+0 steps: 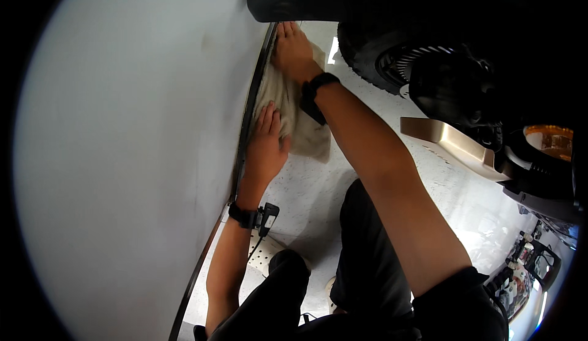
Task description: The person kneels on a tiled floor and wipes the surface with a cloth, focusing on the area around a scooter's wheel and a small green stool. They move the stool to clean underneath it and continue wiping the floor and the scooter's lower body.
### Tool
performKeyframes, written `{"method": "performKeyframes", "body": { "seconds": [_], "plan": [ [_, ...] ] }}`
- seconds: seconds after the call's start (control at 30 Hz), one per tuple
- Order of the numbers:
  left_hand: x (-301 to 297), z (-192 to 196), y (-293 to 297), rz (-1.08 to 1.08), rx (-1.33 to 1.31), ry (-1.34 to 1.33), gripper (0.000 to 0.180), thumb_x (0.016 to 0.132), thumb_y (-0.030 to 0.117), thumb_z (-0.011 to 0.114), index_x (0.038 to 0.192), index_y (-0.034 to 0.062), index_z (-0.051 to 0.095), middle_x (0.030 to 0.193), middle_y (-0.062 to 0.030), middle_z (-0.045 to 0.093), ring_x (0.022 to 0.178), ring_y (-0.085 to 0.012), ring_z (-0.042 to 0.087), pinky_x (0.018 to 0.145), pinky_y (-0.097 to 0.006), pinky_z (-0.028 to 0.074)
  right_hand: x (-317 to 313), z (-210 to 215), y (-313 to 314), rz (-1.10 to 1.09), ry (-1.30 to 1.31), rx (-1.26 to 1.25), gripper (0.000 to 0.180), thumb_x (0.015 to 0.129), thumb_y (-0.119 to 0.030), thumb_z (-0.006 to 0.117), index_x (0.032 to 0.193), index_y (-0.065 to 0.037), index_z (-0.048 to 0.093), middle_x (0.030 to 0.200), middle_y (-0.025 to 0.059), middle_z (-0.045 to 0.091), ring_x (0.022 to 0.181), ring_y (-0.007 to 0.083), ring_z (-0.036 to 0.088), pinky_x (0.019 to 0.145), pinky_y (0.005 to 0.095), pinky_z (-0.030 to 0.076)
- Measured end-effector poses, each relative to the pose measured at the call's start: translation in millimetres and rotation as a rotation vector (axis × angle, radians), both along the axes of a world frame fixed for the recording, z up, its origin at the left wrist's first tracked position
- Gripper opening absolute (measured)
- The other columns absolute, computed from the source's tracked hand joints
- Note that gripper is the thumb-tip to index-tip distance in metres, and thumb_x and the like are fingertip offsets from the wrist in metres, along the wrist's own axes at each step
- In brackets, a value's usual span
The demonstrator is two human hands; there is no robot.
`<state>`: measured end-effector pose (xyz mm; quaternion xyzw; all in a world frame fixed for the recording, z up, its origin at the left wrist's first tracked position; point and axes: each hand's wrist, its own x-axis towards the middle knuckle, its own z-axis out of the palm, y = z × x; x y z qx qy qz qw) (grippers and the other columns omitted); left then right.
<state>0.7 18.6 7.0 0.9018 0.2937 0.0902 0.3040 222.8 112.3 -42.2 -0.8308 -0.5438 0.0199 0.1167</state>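
Note:
A beige cloth [310, 140] lies on the pale floor, bunched along the dark strip [252, 93] at the foot of the white wall. My left hand [264, 151] rests on the cloth's near left part, its fingers stretched forward beside the strip. Farther ahead, my right hand [294, 52] lies on the far end of the cloth, with its fingers extended and close together against the strip. Neither hand is wrapped round the cloth. Both wrists carry black bands, and a small black device [267, 219] hangs beside the left one.
The white wall [135, 145] fills the left side. At the upper right stands a motorbike with a black tyre [367, 65] and a gold-coloured part [453, 145] jutting toward my right arm. A black rounded panel [294, 1] overhangs the far end. My bent knees are below.

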Motion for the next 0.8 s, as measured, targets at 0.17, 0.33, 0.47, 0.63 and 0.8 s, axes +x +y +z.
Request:
{"method": "performKeyframes", "body": {
  "seconds": [0.17,0.33,0.47,0.63,0.8],
  "plan": [
    [20,2,8,-0.046,0.015,0.002,0.052,0.091,0.017,0.059,0.134,-0.0086,0.044,0.154,-0.0203,0.029,0.142,-0.0356,0.030,0.112,-0.040,0.033,30,-17,8,0.033,-0.211,0.087,0.052,0.080,-0.020,0.061,0.124,0.006,0.054,0.124,0.0150,0.056,0.122,0.0286,0.047,0.105,0.0368,0.036],
    [6,-4,4,-0.037,0.069,0.069,0.060,0.088,0.021,0.061,0.137,-0.0080,0.041,0.155,-0.0224,0.026,0.143,-0.0365,0.028,0.114,-0.043,0.030,3,7,-10,0.337,-0.096,0.013,0.049,0.073,-0.016,0.064,0.116,0.006,0.060,0.120,0.0164,0.057,0.121,0.0275,0.049,0.100,0.0362,0.041],
    [17,-2,-9,0.003,0.163,0.058,0.059,0.089,0.023,0.061,0.135,-0.0088,0.044,0.154,-0.0234,0.028,0.141,-0.0386,0.030,0.114,-0.042,0.031,-24,8,-54,0.356,0.095,0.223,0.051,0.071,-0.011,0.064,0.119,0.005,0.060,0.123,0.0158,0.056,0.123,0.0286,0.048,0.102,0.0372,0.040],
    [16,-7,-8,-0.015,0.065,0.011,0.062,0.087,0.020,0.060,0.138,-0.0095,0.040,0.155,-0.0242,0.025,0.143,-0.0376,0.026,0.116,-0.045,0.025,-20,3,-58,0.333,-0.018,0.183,0.055,0.075,-0.011,0.060,0.126,0.007,0.055,0.133,0.0183,0.053,0.128,0.0316,0.046,0.108,0.0380,0.035],
    [5,-10,-7,-0.042,0.061,0.013,0.059,0.088,0.018,0.060,0.136,-0.0089,0.042,0.155,-0.0225,0.027,0.142,-0.0369,0.029,0.116,-0.044,0.027,-11,8,-28,0.230,-0.162,-0.088,0.066,0.080,-0.019,0.059,0.136,0.012,0.043,0.142,0.0266,0.045,0.139,0.0317,0.037,0.118,0.0359,0.024]
  ]
}}
